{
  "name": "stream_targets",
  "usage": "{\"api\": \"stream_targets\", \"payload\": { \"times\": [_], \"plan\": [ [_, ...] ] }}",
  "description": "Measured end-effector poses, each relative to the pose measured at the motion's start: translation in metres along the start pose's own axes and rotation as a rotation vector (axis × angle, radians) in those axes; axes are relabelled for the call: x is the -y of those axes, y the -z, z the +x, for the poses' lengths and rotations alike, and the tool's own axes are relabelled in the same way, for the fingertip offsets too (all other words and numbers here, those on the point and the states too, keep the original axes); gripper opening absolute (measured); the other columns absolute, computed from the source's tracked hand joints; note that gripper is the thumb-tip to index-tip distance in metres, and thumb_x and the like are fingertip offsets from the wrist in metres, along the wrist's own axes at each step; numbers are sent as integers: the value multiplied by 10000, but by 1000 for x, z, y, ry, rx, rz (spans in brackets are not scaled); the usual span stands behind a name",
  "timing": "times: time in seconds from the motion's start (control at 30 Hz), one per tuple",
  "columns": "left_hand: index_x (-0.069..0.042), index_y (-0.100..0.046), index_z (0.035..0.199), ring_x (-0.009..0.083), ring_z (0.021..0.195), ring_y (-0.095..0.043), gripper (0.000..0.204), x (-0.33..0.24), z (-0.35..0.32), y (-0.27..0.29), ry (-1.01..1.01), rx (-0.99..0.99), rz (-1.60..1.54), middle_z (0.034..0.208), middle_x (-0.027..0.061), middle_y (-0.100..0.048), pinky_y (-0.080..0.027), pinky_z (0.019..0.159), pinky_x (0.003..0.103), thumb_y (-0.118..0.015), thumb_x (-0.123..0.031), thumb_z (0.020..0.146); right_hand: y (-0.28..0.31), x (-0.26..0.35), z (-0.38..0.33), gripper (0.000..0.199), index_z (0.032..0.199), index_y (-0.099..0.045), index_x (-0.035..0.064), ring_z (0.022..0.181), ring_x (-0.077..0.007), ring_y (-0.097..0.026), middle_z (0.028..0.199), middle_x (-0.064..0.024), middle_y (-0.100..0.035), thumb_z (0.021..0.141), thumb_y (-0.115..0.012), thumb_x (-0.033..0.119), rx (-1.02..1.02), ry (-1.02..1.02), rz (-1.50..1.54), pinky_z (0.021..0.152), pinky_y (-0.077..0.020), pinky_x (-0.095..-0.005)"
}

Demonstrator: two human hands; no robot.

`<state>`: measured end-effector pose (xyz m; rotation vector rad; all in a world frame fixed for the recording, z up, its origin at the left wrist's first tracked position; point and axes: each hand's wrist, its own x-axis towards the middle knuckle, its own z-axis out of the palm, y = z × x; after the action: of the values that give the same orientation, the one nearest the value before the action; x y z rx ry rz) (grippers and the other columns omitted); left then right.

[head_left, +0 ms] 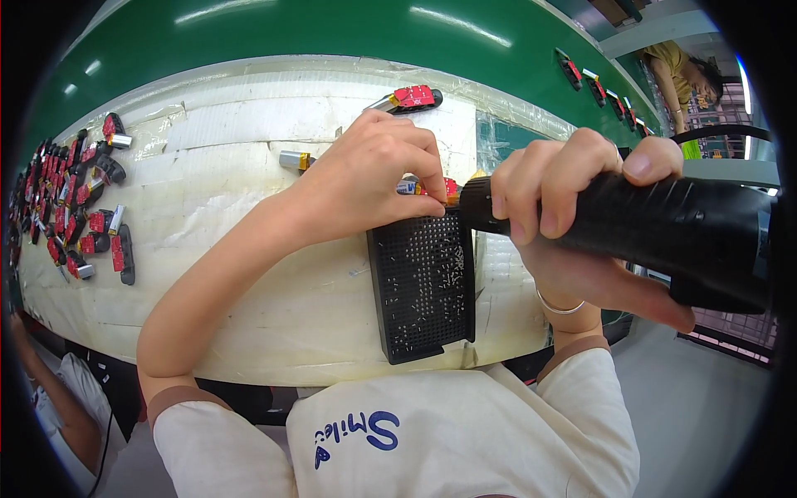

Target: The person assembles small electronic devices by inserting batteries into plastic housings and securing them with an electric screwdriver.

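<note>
My right hand point(573, 187) is wrapped round a black electric screwdriver point(672, 220) lying nearly level, its nose pointing left. In front of that nose, a small red circuit board unit point(451, 191) with a silver part is pinched between the thumb and fingers of my left hand point(365, 170), which hides most of it. The driver's tip and its exact contact with the unit cannot be made out. Just below the pinch lies a black perforated tray point(379, 290), with many small silver screws point(454, 278) scattered over its holes.
Red-and-black units point(70, 199) pile up at the left. Another unit point(417, 98) lies beyond my left hand, near a silver cylindrical part point(294, 159). A row of units point(594, 85) runs along the green surface at right. One person point(668, 75) is at far right, another's arm point(70, 407) at lower left.
</note>
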<state>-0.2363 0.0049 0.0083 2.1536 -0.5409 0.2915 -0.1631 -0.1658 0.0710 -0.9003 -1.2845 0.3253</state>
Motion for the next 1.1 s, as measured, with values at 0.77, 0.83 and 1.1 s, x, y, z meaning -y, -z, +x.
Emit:
{"api": "stream_targets", "payload": {
  "times": [0.77, 0.83, 1.1],
  "plan": [
    [-120, -696, 839, 147, 878, -562, 132, 7, -4, 0, -37, 56, 300, 871, -26, -643, -358, 904, 345, -729, -168, 721, 21, -18, 0, 1000, 1095, -353, 99, 491, -162, -493, 670, -81, -484, 545, -323, 933, -6, 41, -81, 475, -454, -298],
    [-125, -701, 849, 141, 873, -562, 136, 5, -3, 1, -44, 111, 344, 855, -31, -646, -364, 902, 346, -725, -172, 723, 21, -22, -3, 995, 1081, -353, 95, 493, -164, -495, 669, -83, -485, 547, -317, 933, -26, 36, -95, 478, -455, -297],
    [-116, -693, 836, 142, 864, -567, 130, 6, -3, 0, -46, 77, 319, 827, -32, -646, -368, 906, 342, -726, -159, 719, 12, -31, -9, 958, 1051, -351, 99, 497, -170, -495, 668, -90, -485, 566, -292, 923, -127, -109, -73, 488, -455, -295]
  ]
}}
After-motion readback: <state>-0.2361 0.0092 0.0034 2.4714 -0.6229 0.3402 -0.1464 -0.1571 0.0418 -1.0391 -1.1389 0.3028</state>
